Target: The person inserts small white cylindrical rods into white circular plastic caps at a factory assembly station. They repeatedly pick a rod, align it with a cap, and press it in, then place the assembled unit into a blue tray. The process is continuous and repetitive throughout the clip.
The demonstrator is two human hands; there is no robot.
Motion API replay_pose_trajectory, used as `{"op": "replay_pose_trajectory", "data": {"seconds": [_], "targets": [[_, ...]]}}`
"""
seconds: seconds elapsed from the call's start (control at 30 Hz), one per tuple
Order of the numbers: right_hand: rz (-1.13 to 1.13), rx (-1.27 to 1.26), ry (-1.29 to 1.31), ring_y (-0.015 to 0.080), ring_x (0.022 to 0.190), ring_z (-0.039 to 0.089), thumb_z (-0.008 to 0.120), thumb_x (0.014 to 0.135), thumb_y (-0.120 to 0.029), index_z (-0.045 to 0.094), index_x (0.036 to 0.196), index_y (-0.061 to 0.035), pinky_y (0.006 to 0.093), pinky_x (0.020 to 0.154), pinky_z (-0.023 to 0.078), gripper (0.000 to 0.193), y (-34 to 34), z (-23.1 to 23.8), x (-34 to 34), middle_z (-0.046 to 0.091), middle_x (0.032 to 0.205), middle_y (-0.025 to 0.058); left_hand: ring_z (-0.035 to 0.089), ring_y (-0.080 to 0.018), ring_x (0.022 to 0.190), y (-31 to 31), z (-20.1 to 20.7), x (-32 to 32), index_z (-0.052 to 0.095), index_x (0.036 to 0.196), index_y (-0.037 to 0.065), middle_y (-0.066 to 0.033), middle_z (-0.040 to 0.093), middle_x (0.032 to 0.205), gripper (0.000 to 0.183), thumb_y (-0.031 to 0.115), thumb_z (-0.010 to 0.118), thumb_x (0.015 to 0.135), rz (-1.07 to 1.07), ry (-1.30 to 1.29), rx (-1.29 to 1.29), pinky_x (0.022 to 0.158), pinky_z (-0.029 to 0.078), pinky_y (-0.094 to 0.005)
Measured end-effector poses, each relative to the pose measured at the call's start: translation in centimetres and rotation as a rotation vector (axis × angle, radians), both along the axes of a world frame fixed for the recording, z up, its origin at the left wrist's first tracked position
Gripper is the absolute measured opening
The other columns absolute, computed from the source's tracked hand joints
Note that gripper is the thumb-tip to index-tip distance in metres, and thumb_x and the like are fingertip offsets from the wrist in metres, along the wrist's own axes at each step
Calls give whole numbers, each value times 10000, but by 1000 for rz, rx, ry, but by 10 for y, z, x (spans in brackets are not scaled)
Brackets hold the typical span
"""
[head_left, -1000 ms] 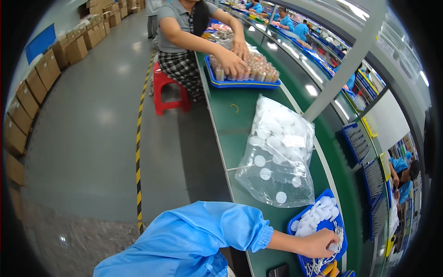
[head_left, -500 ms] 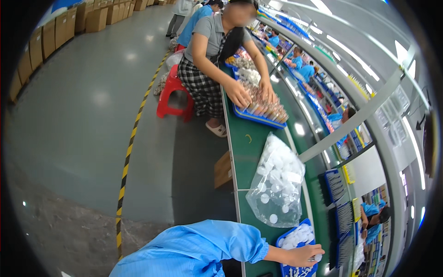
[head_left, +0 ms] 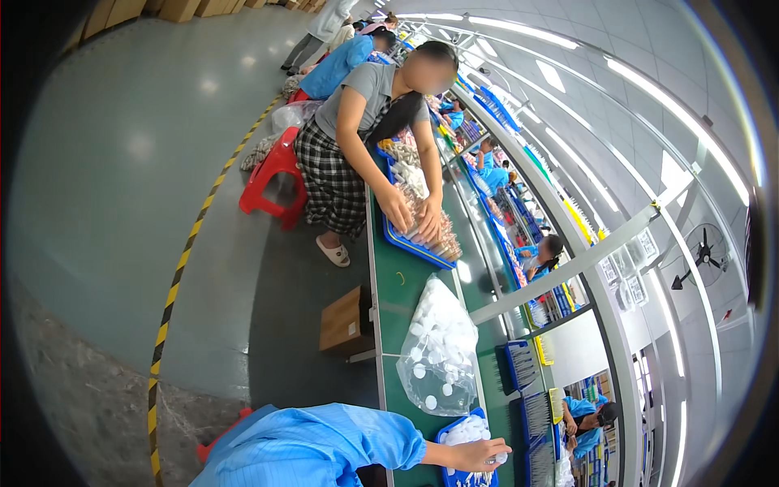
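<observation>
My left hand, at the end of a blue sleeve, is closed around a small clear-and-white piece that shows at the fingertips. Its exact kind is too small to make out. Beneath the hand lies a blue tray holding white pieces and, at its near end, thin white parts. Just beyond the tray, a clear plastic bag of white round pieces rests on the green worktop. My right hand is outside the picture.
Across the worktop a co-worker's hands rest on upright small items in another blue tray. A red stool and a cardboard box stand left of the bench. Racks of dark bristly pieces line its right side.
My view has turned, so the bench and co-worker sit farther left in the picture. My left hand stays over the tray, still closed on the small piece, its fingers now pointing more to the right.
</observation>
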State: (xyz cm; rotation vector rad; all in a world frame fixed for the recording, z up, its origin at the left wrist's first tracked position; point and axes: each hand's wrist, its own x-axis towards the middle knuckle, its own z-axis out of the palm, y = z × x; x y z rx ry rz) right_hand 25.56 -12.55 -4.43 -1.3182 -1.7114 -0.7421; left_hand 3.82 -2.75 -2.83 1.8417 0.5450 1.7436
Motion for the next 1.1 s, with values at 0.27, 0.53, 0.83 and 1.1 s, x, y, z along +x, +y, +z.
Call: {"op": "replay_pose_trajectory", "data": {"seconds": [0.27,0.53,0.83,1.1], "targets": [[44,-27,41,420,699,572,639,903,-53,642,726,-43,534,694,455,177,23,-16,12,613,717,216,694,-428,956,7,-9,2,537,1432,-29,-200,558,1246,515,160,673,972,115,17,80,833,576,-489],[-82,-144,67,444,825,667,744,982,-166,796,995,15,553,807,527,189,11,-13,13,726,885,252,690,-429,1100,-8,-2,-3,550,1479,0,-217,608,1313,558,216,709,989,62,40,-50,963,572,-458],[84,-349,229,387,950,566,662,857,45,730,1183,31,485,850,434,333,-12,21,-17,630,1006,181,679,-254,893,-26,20,-8,611,1420,1,-134,611,1077,527,111,788,936,-6,148,-170,775,572,-367],[96,-383,274,373,957,578,769,794,28,726,1145,33,461,837,434,354,-6,2,-9,639,1023,156,703,-219,1101,-21,32,18,615,1420,8,-127,649,1242,539,-2,792,910,-237,382,-285,895,646,-344]]}}
